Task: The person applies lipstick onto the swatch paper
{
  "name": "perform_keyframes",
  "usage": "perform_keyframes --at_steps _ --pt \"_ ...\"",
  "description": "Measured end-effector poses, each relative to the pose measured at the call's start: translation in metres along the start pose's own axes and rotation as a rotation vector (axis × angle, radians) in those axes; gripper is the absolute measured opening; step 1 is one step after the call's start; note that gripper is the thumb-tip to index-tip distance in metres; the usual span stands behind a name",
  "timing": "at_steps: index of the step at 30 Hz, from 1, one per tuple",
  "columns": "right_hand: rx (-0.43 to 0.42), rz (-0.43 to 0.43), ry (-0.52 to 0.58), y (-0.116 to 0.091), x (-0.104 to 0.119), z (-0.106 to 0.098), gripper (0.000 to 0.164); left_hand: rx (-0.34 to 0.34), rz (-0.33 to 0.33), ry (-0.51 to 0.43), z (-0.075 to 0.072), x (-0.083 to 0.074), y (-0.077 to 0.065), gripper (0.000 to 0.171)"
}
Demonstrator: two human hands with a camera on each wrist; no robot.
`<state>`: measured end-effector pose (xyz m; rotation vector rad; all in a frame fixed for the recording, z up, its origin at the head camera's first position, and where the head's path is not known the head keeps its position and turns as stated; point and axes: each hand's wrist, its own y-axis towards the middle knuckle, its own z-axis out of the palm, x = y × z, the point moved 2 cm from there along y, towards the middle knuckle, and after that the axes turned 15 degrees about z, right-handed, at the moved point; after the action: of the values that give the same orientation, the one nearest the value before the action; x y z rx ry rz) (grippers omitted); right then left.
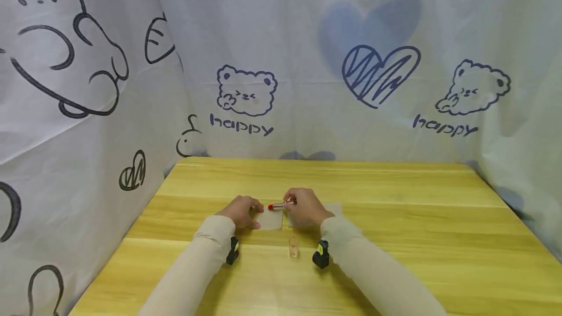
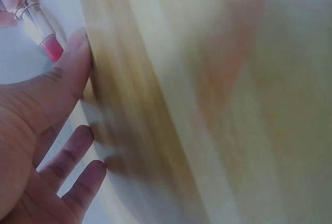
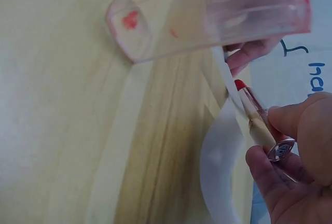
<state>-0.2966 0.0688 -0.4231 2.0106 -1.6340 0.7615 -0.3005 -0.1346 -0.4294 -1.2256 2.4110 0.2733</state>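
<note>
Curtained booth (image 1: pixel 522 116) (printed cloth (image 1: pixel 307 106), wooden table (image 1: pixel 408 199)).

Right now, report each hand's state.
Left hand: open, touching the left paper sheet.
Right hand: closed, holding the red lipstick.

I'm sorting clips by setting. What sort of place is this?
Probably a small tabletop filming area, though what lies beyond is hidden: cartoon-printed cloth hangs behind and beside a wood-grain table, and a black device sits at each wrist.
</note>
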Motion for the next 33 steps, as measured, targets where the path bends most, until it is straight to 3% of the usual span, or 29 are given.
perform_keyframes --at_steps 10,33 --pt "-0.037 -0.045 -0.044 -0.0008 -0.003 0.005 0.005 0.033 -0.009 -0.003 0.0014 0.0021 0.0005 0.039" --pt "-0.003 -0.042 -0.065 -0.0045 0.0033 -0.0001 0.009 0.047 -0.003 -0.001 0.0002 0.0041 0.0036 0.041"
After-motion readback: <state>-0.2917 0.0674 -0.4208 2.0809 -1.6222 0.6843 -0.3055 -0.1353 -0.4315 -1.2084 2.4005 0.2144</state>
